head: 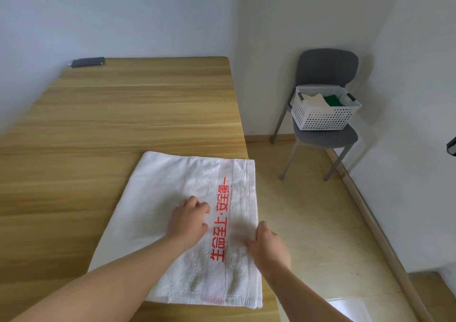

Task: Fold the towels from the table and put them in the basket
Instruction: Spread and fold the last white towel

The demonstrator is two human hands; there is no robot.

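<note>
**White towel under both hands, basket waiting on the chair**

Well beyond the hands and off to their right, a white perforated basket [325, 109] sits on the seat of a grey chair [327, 74] in the corner of the room. Inside it lie a pale folded cloth [313, 98] on the left and something dark green [333, 99] on the right; what the green piece is cannot be told at this range.

The white towel [172, 198] lies flat on the wooden table [111, 114], directly under both hands, its right edge running along the table's right edge. A line of red Chinese characters [221, 219] runs lengthwise down the towel between the two hands, reading 生命至上·安全第一. A faint pink band marks the towel's near end.

The left hand [188, 219] rests palm down on the towel just left of the red writing, fingers loosely curled and pressing the cloth, gripping nothing. The right hand [267, 245] sits at the towel's right edge just right of the writing, fingers bent onto the cloth there; whether it pinches the hem or only presses it cannot be told.

Far ahead of the left hand, at the table's back edge against the wall, lies a small dark flat object [88, 62].
</note>
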